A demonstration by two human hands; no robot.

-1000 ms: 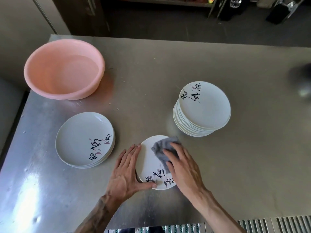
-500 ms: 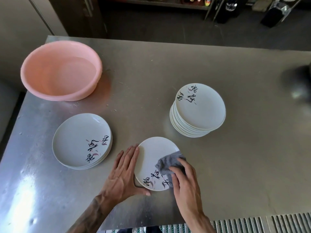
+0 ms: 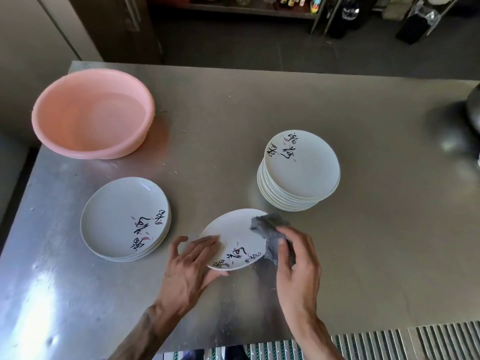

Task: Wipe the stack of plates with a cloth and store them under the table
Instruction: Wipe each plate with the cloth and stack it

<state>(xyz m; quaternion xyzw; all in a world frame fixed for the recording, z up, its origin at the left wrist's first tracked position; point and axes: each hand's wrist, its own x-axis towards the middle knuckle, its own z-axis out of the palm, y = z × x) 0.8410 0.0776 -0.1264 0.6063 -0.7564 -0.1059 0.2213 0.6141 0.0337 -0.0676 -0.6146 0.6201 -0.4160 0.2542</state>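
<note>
A single white plate (image 3: pixel 233 237) with black calligraphy lies on the steel table (image 3: pixel 363 242) in front of me, its left edge lifted. My left hand (image 3: pixel 189 266) grips that left rim, thumb under it. My right hand (image 3: pixel 298 268) holds a grey cloth (image 3: pixel 270 229) against the plate's right edge. A tall stack of matching plates (image 3: pixel 298 170) stands to the upper right. A short stack of plates (image 3: pixel 124 219) sits to the left.
A pink plastic basin (image 3: pixel 91 113) stands at the table's back left corner. A blurred dark metal object (image 3: pixel 471 105) is at the right edge. A ribbed metal grating (image 3: pixel 389 341) runs along the near edge. Dark shelving with bottles stands beyond the table.
The cloth and my right hand slid from the plate's middle to its right edge. My left hand went from lying flat beside the plate to gripping and tilting its left rim.
</note>
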